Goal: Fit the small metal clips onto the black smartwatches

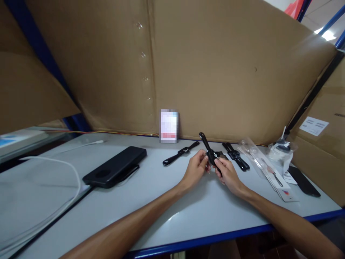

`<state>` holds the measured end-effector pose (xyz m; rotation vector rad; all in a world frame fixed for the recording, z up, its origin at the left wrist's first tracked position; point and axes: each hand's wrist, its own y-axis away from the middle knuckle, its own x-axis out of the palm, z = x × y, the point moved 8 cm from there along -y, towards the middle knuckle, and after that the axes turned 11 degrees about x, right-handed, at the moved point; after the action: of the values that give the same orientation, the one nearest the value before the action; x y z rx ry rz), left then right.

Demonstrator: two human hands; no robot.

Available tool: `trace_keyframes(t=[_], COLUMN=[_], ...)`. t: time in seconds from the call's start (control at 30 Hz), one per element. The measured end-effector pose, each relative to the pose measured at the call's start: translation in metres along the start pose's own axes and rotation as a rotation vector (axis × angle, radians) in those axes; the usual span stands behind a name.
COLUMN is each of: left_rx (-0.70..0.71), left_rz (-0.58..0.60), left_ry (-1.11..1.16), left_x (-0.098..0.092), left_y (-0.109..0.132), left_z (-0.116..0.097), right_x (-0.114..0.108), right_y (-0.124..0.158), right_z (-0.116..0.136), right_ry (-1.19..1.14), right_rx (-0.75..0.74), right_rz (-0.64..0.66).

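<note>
My left hand and my right hand are together over the middle of the table, both closed on a black spokeshave. One of its glossy handles points up and away; my fingers cover part of its centre and the other handle. Left of my hands, a similar black spokeshave lies slantwise on the table. To the right lie more black spokeshaves, close together; I cannot tell exactly how many. A small dark piece shows just behind my right hand, partly hidden.
A black power bank and a white cable lie at the left. A blurred upright screen or card leans on the cardboard wall. Clear packaging, a printed card and a black phone-like slab are at right.
</note>
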<state>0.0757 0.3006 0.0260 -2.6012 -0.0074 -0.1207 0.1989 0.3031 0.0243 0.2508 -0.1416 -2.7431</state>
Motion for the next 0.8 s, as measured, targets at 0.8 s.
trace_keyframes(t=[0.8], left_rx=[0.594], left_rz=[0.156], left_ry=[-1.158], left_x=[0.01], left_y=[0.009], left_z=[-0.054], right_x=[-0.001], right_y=[-0.009], right_z=[-0.006], right_ry=[0.315], right_rx=[-0.217], right_rz=[-0.1])
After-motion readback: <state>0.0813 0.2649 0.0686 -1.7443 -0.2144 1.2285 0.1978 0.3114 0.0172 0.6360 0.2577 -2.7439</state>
